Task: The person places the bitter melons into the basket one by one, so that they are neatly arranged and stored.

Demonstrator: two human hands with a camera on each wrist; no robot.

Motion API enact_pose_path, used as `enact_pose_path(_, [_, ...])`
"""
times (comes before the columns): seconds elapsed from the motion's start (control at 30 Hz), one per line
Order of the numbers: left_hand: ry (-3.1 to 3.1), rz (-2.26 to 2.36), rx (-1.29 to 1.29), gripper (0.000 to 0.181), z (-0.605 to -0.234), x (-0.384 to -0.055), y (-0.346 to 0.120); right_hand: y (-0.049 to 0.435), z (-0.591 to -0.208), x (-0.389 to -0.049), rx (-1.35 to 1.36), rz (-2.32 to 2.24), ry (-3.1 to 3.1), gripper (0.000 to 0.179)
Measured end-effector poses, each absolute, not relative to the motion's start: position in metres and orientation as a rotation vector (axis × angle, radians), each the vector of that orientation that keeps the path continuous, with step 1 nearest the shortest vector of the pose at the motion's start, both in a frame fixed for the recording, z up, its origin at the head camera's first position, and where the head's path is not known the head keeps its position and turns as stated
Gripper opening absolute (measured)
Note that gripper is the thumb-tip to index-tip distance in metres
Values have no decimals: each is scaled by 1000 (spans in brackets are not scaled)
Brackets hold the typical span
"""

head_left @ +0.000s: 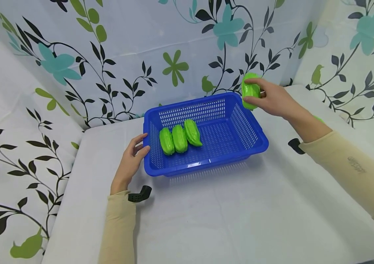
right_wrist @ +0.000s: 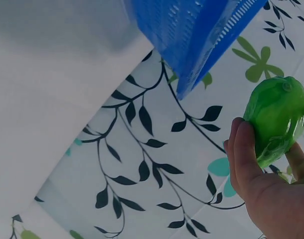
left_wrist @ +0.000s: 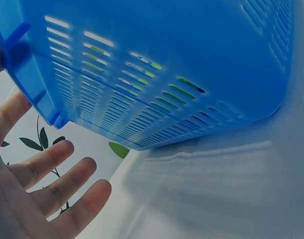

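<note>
A blue plastic basket (head_left: 206,161) with slotted walls stands on the white table. Inside it, toward the left, three glossy green peppers (head_left: 179,138) lie side by side. My left hand (head_left: 130,159) holds the basket's left rim between thumb and forefinger; in the left wrist view, the other fingers (left_wrist: 67,191) stick out below the rim, off the wall. Above the basket's back right corner, my right hand (head_left: 274,99) grips another green pepper (head_left: 251,91) between thumb and fingers. That pepper (right_wrist: 276,119) looks shiny and rounded in the right wrist view.
Something green (head_left: 318,118) shows just behind the right forearm, mostly hidden. A white cloth with printed leaves and flowers (head_left: 175,68) rises behind the table. White table surface (head_left: 226,220) stretches in front of the basket.
</note>
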State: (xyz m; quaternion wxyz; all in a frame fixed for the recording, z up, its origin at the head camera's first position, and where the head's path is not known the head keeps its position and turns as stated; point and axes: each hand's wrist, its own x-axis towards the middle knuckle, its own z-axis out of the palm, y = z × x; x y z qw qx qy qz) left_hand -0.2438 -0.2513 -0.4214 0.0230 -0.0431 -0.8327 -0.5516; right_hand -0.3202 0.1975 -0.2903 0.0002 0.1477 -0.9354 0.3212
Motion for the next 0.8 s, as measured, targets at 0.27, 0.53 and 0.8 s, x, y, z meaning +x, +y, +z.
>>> enact_pose_path(0.27, [-2583, -1714, -136, 58, -417, -239, -249, 167, -287, -327, 646, 932, -2961, 61])
enact_pose_path(0.53, [-2585, -1715, -149, 56, -394, -227, -238, 143, -285, -335, 782, 812, -3006, 53])
enact_pose_path(0.8, [-2591, -1703, -143, 56, -389, -222, -236, 123, -290, -341, 818, 719, -3130, 57])
